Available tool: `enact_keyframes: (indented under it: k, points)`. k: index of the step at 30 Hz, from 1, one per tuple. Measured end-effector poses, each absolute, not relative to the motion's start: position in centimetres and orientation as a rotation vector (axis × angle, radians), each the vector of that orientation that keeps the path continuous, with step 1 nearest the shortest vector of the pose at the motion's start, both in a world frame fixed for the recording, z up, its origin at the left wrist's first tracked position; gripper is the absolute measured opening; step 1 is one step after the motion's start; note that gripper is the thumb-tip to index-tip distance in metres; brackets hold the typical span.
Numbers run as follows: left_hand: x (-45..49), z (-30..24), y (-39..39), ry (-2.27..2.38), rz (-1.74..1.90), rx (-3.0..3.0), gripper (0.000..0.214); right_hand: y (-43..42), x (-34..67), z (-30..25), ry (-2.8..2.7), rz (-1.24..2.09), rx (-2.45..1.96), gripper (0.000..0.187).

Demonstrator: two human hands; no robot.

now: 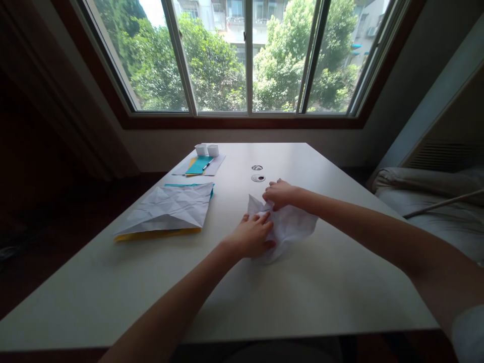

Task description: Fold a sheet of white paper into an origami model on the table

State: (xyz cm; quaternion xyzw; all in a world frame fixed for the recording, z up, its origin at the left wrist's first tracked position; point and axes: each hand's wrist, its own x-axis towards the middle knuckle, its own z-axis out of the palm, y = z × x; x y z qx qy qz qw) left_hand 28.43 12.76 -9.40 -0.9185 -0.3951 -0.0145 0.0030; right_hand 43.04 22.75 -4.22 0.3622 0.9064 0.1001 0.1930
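Note:
A crumpled white sheet of paper (293, 227) lies near the middle of the white table (321, 282). My left hand (251, 236) rests on its near left edge, fingers curled over the paper and pressing it down. My right hand (280, 194) is closed on the sheet's far corner, pinching a fold between fingers and thumb. Part of the paper is hidden under both hands.
To the left lies a creased white sheet (168, 209) over yellow and teal sheets. Farther back are teal and yellow paper with a pen (199, 165) and two small white cups (206, 149). Two round cable holes (257, 173) sit behind my hands. A window spans the far wall.

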Motion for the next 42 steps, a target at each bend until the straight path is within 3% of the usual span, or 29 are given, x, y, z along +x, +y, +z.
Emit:
enact_keyframes:
  k: [7,11,13,16,18,20,23,27,29,37,42]
  points:
    - [29.2,-8.9,12.2,-1.409,-0.038,-2.730,0.041,23.0,44.1,-4.5,2.678,0.325,1.363,0.096]
    - [29.5,-8.7,12.0,-1.498,-0.056,-2.669,0.031,22.8,44.5,-3.8,2.591,0.265,1.486,0.113]
    - [29.4,-8.5,12.3,-1.587,-0.068,-2.655,0.023,22.1,44.4,-3.6,2.593,0.406,1.521,0.105]
    - [28.8,-8.5,13.4,-1.836,-0.232,-2.605,0.014,20.5,43.9,-4.1,2.744,0.812,1.436,0.057]
    - [28.0,-8.9,14.5,-2.003,-0.495,-2.574,0.019,19.5,43.5,-5.0,2.825,0.852,1.339,0.038]
    - [27.0,-9.5,15.7,-2.202,-0.811,-2.560,0.028,18.8,43.1,-6.2,2.862,0.739,1.277,0.031]
    - [25.8,-10.2,16.9,-2.399,-0.939,-2.538,0.030,18.2,42.9,-8.0,2.948,0.534,1.249,0.030]
    - [25.4,-10.0,17.2,-2.333,-0.817,-2.556,0.013,17.9,42.8,-9.5,3.024,0.280,1.262,0.039]
    - [25.5,-9.7,17.1,-2.257,-0.791,-2.498,0.005,17.6,42.8,-9.8,3.038,0.274,1.298,0.040]
    - [25.7,-9.6,17.4,-1.957,-0.869,-2.416,0.008,16.7,42.9,-10.0,3.048,0.315,1.334,0.044]
    - [26.4,-9.5,16.8,-1.829,-1.158,-2.329,0.012,16.8,42.7,-8.5,3.053,0.227,1.604,0.034]
